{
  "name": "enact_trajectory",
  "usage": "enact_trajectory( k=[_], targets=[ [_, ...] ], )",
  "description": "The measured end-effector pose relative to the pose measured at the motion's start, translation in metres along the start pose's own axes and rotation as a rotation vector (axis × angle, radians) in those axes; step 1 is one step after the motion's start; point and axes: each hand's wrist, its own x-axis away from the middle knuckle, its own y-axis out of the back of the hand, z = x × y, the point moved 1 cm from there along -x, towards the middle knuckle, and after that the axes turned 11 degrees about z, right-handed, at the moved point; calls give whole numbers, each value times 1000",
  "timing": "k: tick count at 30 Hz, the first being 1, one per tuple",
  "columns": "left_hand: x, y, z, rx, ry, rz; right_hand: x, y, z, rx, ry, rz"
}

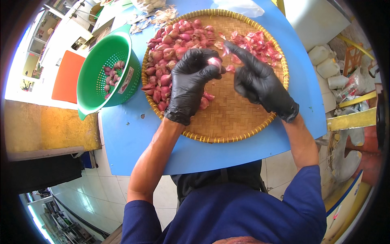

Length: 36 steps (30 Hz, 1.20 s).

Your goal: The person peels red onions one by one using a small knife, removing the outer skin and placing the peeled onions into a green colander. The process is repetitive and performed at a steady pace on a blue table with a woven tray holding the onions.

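My left hand (195,79), in a black glove, pinches a partly peeled shallot (215,63) above the round woven bamboo tray (231,113). To its right is my right hand (259,76), also black-gloved, its index finger stretched towards bits of pink skin and its other fingers curled. Whether it holds a knife or a bit of skin cannot be told. Unpeeled shallots (166,50) are heaped on the tray's left side. Papery shallot skins (254,44) lie at the upper right. A green plastic colander (105,70) with several peeled shallots (112,76) stands left of the tray.
The blue tabletop (134,152) bears the tray and colander. Dry pale peels (164,15) lie beyond the tray, beside a clear plastic bag (240,7). An orange board (65,77) is at the left. White plastic jugs (327,67) stand off the table's right side.
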Motion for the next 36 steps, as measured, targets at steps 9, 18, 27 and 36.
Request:
enact_trajectory(
  k=[9, 18, 27, 36],
  targets=[
    [1, -5, -1, -74, -36, -43, 1, 5, 3, 129, -68, 55],
    [0, -4, -1, -54, 20, -89, -1, 0, 5, -262, -172, -21],
    [-1, -10, -7, 98, 55, -132, 0, 5, -6, -41, -43, 16],
    [-3, -2, 1, -7, -13, -140, -6, -1, -14, 76, 38, -3]
  ],
)
